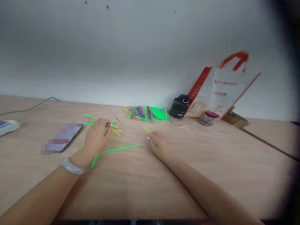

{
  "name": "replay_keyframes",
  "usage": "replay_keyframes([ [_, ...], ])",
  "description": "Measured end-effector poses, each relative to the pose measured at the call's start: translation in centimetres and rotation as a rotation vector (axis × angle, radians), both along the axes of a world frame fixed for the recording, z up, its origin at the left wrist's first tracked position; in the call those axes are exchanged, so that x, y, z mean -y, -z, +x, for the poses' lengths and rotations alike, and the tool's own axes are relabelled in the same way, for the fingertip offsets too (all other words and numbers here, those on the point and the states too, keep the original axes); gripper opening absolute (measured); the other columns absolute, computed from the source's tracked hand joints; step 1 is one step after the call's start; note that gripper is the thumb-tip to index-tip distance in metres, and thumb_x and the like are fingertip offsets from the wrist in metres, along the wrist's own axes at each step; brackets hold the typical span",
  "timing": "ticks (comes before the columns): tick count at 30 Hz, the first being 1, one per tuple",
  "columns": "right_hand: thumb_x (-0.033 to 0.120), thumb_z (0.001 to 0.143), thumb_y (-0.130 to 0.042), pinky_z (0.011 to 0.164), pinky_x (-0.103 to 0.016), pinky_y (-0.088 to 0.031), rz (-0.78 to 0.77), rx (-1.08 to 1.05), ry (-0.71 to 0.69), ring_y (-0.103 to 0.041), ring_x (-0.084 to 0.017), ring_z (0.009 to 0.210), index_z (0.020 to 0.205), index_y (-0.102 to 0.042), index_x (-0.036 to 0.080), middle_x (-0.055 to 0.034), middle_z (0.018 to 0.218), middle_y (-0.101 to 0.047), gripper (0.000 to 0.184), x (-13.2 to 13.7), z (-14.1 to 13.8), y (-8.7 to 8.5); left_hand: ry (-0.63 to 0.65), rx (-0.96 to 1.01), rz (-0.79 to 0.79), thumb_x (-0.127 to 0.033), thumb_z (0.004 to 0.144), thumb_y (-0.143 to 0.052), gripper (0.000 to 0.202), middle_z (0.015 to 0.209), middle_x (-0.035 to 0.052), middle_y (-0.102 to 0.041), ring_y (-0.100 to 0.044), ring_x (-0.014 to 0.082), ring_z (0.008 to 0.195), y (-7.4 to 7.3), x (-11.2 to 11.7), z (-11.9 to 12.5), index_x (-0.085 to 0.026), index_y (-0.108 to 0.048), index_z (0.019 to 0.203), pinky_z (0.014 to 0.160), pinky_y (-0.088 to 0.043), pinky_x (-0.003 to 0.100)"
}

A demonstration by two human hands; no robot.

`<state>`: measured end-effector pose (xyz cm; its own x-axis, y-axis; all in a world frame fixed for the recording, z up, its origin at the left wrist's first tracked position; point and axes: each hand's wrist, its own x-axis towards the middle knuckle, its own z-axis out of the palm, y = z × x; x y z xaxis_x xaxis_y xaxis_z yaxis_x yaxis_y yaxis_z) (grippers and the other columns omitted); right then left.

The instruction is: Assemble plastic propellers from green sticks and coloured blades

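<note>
My left hand (97, 132), with a pale bangle (73, 166) at the wrist, is closed on a thin green strip (112, 122) over a small scatter of coloured strips. Short yellow strips (116, 132) lie just right of its fingers. My right hand (160, 143) pinches the near end of a short yellow strip (146, 129) close to the tabletop. Between the hands a long green strip (121, 148) lies flat on the wooden table (131, 181). Another green strip (94, 160) slants out below my left wrist, partly hidden by it.
Bundles of multicoloured and green strips (159, 113) lie at the back. Right of them stand a black cup-like container (180, 107), a jar with a magenta lid (209, 118) and a white-and-red bag (222, 90). A phone (64, 137) rests at left, near a white device (8, 126).
</note>
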<state>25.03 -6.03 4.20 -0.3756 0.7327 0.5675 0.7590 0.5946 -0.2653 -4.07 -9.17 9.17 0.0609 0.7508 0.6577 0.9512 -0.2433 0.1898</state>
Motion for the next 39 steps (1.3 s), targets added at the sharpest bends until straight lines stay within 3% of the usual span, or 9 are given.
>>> replay_keyframes([
  [5,0.03,0.093,-0.037,0.086,-0.035,-0.043,-0.099,-0.214,-0.154,-0.058,-0.02,0.094,0.103,-0.063,0.02,-0.0079,0.096,-0.065,0.03,1.8,-1.1,-0.7,0.292,0.034,-0.083,-0.027,0.091,-0.042,0.015,0.092,0.0053,-0.06,-0.056,0.02,0.088,1.4,2.0,4.2,-0.018,-0.054,0.094,0.078,-0.046,0.034],
  [9,0.034,0.09,-0.041,0.082,-0.032,-0.045,-0.336,-0.352,-0.216,-0.059,-0.019,0.092,0.103,-0.062,0.022,-0.0057,0.099,-0.066,0.028,3.2,-2.1,-0.8,0.416,-0.013,-0.209,-0.021,0.09,-0.043,0.012,0.088,0.0042,-0.059,-0.056,0.0184,0.084,2.5,3.2,6.6,-0.018,-0.054,0.09,0.076,-0.047,0.033],
  [13,0.033,0.084,-0.05,0.07,-0.028,-0.045,-0.508,-0.423,-0.199,-0.058,-0.016,0.075,0.095,-0.063,0.021,-0.0021,0.083,-0.065,0.021,3.6,-3.0,-0.7,0.496,-0.066,-0.237,-0.02,0.091,-0.042,0.012,0.092,0.0043,-0.059,-0.056,0.0183,0.087,3.0,3.6,7.5,-0.018,-0.054,0.095,0.08,-0.048,0.034],
  [19,0.037,0.085,-0.046,0.055,-0.023,-0.037,-0.643,-0.511,-0.197,-0.046,-0.011,0.055,0.076,-0.057,0.02,0.0039,0.059,-0.049,0.022,3.4,-3.3,-0.5,0.462,-0.144,-0.193,-0.023,0.093,-0.039,0.017,0.098,0.0059,-0.059,-0.057,0.0194,0.093,3.8,3.4,7.6,-0.017,-0.053,0.102,0.086,-0.048,0.037],
  [39,0.03,0.085,-0.045,0.053,-0.022,-0.034,-0.625,-0.398,-0.164,-0.045,-0.011,0.054,0.067,-0.051,0.019,0.0043,0.056,-0.047,0.022,3.7,-4.0,-0.6,0.464,-0.275,-0.225,-0.012,0.092,-0.035,0.022,0.094,0.0075,-0.062,-0.059,0.019,0.088,3.4,3.4,8.1,-0.015,-0.056,0.097,0.083,-0.05,0.036],
])
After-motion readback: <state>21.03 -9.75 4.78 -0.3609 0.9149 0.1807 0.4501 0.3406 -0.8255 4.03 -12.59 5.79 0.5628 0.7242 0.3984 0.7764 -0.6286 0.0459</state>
